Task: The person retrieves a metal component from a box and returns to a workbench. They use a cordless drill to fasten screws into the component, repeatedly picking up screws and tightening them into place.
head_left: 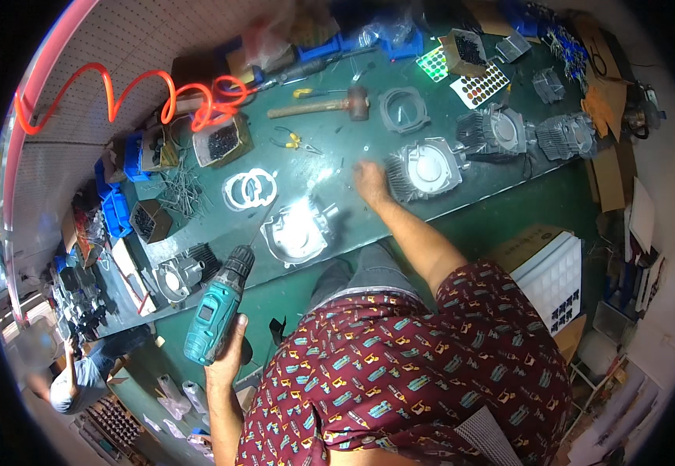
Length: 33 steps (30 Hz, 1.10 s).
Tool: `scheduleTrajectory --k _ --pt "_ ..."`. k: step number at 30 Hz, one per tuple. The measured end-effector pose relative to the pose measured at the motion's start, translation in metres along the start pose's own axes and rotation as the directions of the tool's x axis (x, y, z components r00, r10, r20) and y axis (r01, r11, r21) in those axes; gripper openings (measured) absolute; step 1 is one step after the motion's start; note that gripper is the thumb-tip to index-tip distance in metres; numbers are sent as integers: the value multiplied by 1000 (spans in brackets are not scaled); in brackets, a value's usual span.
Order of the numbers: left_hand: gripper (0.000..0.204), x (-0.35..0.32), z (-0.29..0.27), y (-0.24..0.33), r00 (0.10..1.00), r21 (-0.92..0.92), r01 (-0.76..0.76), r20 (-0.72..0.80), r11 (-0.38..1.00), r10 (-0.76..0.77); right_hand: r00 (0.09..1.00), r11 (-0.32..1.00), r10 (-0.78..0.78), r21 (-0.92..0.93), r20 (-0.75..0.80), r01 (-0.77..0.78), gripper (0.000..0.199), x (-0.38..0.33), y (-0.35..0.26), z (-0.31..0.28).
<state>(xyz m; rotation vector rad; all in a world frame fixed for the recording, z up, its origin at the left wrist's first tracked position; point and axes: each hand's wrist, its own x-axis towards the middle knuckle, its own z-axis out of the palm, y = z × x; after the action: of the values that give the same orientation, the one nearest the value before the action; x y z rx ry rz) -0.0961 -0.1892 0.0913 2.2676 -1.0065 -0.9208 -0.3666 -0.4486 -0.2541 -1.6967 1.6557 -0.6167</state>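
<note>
My left hand point(231, 353) is wrapped round the grip of a teal cordless drill point(215, 314), its bit pointing toward the bench. Just beyond that bit lies a round silver cast-metal housing point(298, 233), shining under the light. My right hand point(370, 183) rests low over the bench top with its fingers curled together; whatever they pinch is too small to make out. Right beside it sits a finned metal housing point(426, 168) with a round face. White ring gaskets point(250, 189) lie left of the centre.
A mallet point(337, 106) and yellow-handled pliers point(289, 141) lie farther back. Boxes of dark screws point(222, 141) stand at the left, near long thin rods point(182, 193). More finned housings point(494, 130) line the right. An orange coiled hose point(168, 105) hangs over the bench. Another person point(81, 380) is at lower left.
</note>
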Motion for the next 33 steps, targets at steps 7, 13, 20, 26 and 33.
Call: scheduleTrajectory --k 7,13,20,26,33 --pt "32 -1 1 -24 997 5 -71 29 997 71 976 985 48 -172 211 -11 24 -66 -12 -31" --pt "37 3 -3 -20 995 -26 18 103 1000 -15 983 991 92 77 160 -106 22 -81 11 -16" --pt "34 11 -7 -31 968 -241 0 242 970 60 883 130 245 889 401 -440 24 -97 -122 -96" --pt "34 16 -6 -28 945 -250 -28 308 968 107 865 -83 122 873 488 -481 22 -111 -147 -96" --pt "33 19 -12 -45 941 -331 22 324 944 92 859 -80 50 860 509 -505 21 -110 -152 -99"
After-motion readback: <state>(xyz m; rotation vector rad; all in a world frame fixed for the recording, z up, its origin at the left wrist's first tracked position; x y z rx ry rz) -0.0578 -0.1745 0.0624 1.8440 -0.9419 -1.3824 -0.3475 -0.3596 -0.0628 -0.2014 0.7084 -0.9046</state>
